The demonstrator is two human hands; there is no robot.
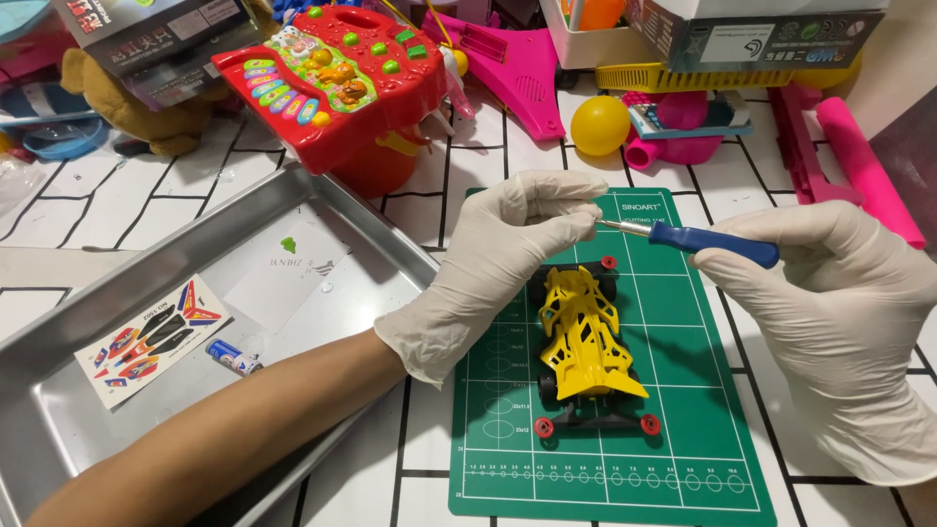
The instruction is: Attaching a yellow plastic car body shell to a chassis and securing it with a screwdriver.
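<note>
Right hand (839,312): now I see it gloved in white, closed around the blue handle of a screwdriver (698,239), which points toward my left hand.
Left hand (498,263): gloved too, fingers curled, fingertips (576,210) pinched at the screwdriver's metal tip; I cannot tell whether something tiny sits between them.
Car (584,346): a yellow toy racer with red wheel hubs, just below my left fingers and between both hands, touched by neither.
Mat (683,390): green, gridded, lying under the car and under both hands' working area.
Tray (146,283): steel, left of my left forearm, which crosses its near corner.
Sticker sheet (151,342): flat inside the tray, well left of the hand.
Battery (232,357): small, blue and silver, just beside the sticker sheet.
Toy keyboard (332,83): red, beyond the tray, above my left hand.
Ball (599,125): yellow, past the mat's far edge.
</note>
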